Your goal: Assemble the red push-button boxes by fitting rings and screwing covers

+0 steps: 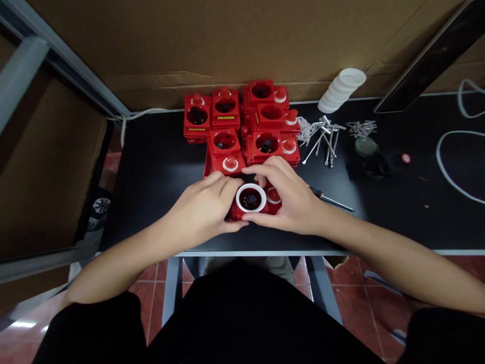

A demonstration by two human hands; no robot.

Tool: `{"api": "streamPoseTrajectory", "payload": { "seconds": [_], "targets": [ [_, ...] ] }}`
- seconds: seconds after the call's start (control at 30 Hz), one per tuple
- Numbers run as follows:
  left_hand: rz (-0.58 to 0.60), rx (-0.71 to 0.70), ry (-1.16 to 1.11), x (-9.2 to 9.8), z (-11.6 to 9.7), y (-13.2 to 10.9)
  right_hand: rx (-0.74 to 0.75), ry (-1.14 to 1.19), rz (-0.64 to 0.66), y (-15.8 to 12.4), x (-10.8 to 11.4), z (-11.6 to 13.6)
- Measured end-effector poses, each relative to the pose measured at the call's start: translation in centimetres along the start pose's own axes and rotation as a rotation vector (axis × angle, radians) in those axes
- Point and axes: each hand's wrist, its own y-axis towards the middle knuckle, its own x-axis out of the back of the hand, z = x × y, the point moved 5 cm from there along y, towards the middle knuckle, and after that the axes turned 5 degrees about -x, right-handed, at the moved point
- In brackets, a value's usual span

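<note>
Near the table's front edge lies a red housing (235, 213) with a white ring (262, 203) around its round opening; dark parts show inside. A red round button (273, 195) sits on its right part. My left hand (206, 205) grips the housing from the left, its thumb at the front and its fingers curled at the back. From the right, my right hand (293, 199) curves around the ring, thumb along the front and fingers behind. Both hands hide parts of the housing. Under my right wrist a screwdriver (333, 200) lies partly covered.
Several similar red housings (226, 115) stand grouped behind my hands. To their right are a leaning stack of white rings (339, 91), metal rods (324, 139), white cords (305, 129), small metal parts (361, 128) and a round greenish dish (366, 146). A cardboard wall (189, 45) bounds the black table (151, 167).
</note>
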Motion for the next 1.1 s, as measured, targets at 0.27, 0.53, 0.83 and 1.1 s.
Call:
{"api": "streamPoseTrajectory", "payload": {
  "seconds": [0.27,0.53,0.83,1.1],
  "targets": [
    [0.013,0.003,-0.025,0.21,-0.08,0.06,0.068,0.003,0.031,0.20,0.34,0.41],
    [0.031,-0.007,0.013,0.27,-0.14,0.08,0.141,0.041,0.090,0.27,0.80,0.38],
    [0.042,0.006,0.003,0.28,-0.24,0.02,0.031,-0.036,0.062,-0.05,0.05,0.36],
    [0.034,-0.006,0.011,0.16,-0.23,0.04,0.085,-0.016,0.065,0.03,0.22,0.87]
  ]
}}
